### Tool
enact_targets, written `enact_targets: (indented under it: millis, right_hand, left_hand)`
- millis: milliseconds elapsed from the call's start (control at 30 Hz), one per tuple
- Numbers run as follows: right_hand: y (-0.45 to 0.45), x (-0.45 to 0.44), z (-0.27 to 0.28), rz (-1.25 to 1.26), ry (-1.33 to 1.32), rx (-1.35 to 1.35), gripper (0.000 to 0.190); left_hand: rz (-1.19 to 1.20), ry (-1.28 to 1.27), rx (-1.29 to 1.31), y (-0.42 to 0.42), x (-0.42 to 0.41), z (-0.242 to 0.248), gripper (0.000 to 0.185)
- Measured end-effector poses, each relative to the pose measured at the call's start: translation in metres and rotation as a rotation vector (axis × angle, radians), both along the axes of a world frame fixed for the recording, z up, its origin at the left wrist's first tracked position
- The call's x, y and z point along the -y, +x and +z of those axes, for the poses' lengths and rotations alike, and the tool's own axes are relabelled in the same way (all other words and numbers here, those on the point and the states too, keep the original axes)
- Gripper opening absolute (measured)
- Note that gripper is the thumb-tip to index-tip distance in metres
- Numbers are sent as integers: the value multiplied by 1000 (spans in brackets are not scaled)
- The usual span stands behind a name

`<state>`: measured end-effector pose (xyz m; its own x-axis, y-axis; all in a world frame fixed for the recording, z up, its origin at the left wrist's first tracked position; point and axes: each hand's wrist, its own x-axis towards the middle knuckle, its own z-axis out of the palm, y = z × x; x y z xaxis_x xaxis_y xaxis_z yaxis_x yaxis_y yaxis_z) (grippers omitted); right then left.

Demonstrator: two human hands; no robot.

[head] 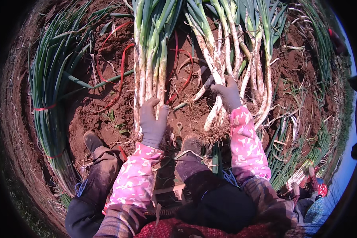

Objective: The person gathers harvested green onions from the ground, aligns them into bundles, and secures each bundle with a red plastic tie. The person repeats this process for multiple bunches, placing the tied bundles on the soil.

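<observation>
My left hand [153,122], in a grey glove, grips the white lower stalks of an upright-lying bunch of green onions [150,74]. Its thumb stands apart from the fingers, with a stalk showing between them. My right hand [228,93], gloved alike, is closed around a few thick green onions [209,56] above their roots. Their tangled, soil-covered roots [215,129] hang just below that hand. More loose green onions [257,71] lie right of it. A red tie strip [123,65] lies partly under the left bunch; the fingertips of both hands are partly hidden.
A large green onion bundle [46,125], tied with red bands, lies at left. Between my boots [192,144] and the stalks is reddish soil [83,122]. Cut leaves [281,151] litter the right side. Another person [311,190] works at lower right beside a tied bundle [300,175].
</observation>
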<state>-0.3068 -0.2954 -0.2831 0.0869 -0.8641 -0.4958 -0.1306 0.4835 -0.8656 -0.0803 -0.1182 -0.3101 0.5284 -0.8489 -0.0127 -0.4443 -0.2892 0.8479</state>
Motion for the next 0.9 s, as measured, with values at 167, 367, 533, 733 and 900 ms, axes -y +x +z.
enact_targets:
  millis: [167, 367, 533, 733, 900]
  right_hand:
    - [23, -112, -47, 172, 28, -378, 75]
    - [-24, -68, -6, 77, 286, -90, 45]
    - [-16, -82, 17, 19, 499, 270, 32]
    - [16, -107, -23, 280, 154, -269, 38]
    - [-1, -108, -46, 417, 416, 18, 43]
  left_hand:
    - [-270, 617, -534, -90, -17, 38, 61]
    - [-323, 747, -1182, -42, -10, 24, 30]
    - [-324, 663, -1383, -46, -27, 0, 28]
    - [-384, 606, -1172, -71, -15, 1, 37]
    - [5, 550, -2014, -86, -46, -11, 38]
